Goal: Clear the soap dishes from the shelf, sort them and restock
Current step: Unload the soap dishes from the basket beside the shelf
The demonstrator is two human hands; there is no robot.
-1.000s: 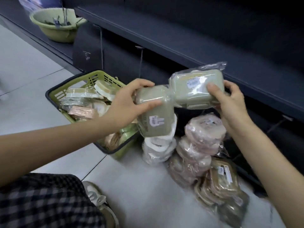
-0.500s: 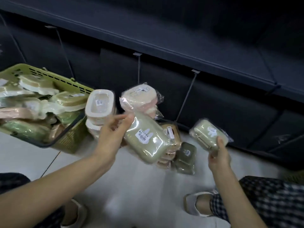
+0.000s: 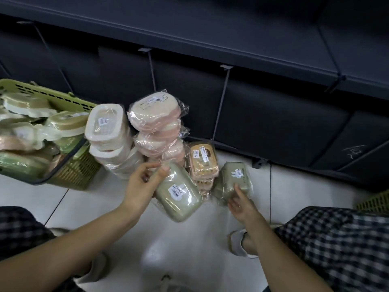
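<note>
My left hand [image 3: 141, 187] grips a wrapped green soap dish [image 3: 179, 196] by its upper end, held above the floor. My right hand [image 3: 240, 202] rests on a second green soap dish [image 3: 232, 181] sitting low on the floor to the right of the stacks. Sorted stacks stand against the shelf base: white dishes [image 3: 107, 131], pink dishes [image 3: 156, 123] and orange dishes [image 3: 203, 160]. A green basket [image 3: 73, 171] at the left holds several mixed wrapped dishes. The dark shelf [image 3: 210, 32] runs across the top.
White tiled floor [image 3: 168, 239] lies between my knees in checked trousers [image 3: 336, 245]. Thin wire dividers [image 3: 221, 102] stand on the lower shelf. Another green basket edge [image 3: 376, 202] shows at the far right. My shoe [image 3: 237, 243] is by the right arm.
My right hand lowered its green dish to the floor beside the orange stack. My left hand moved its dish down and right. The view tilted further down.
</note>
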